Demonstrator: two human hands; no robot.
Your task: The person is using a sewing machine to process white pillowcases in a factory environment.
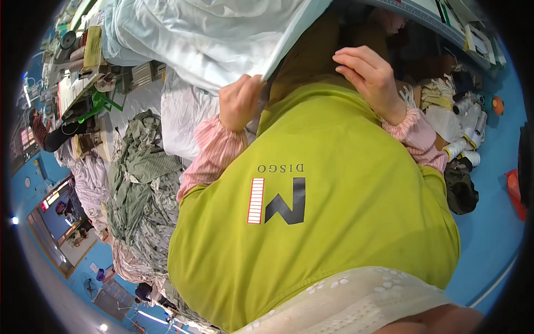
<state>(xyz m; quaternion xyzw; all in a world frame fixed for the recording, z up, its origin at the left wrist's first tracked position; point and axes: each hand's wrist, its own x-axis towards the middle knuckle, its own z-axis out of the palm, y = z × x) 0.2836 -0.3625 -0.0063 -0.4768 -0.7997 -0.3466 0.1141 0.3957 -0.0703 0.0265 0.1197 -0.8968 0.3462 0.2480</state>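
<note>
My left hand is closed on the near corner of a pale blue cloth, its fingers pinching the hemmed edge. The cloth spreads in loose folds away from me to the far left, its straight edge running up toward the far middle. Held above my lap, my right hand has its fingers stretched forward and the thumb a little apart. Nothing shows between those fingers, and the hand is clear of the cloth. Pink striped sleeve covers end at both wrists.
A green striped heap of cloth and a white cloth lie at my left. To the right are white thread cones, a dark bag and an orange-ended spool. A table edge crosses the far right.
</note>
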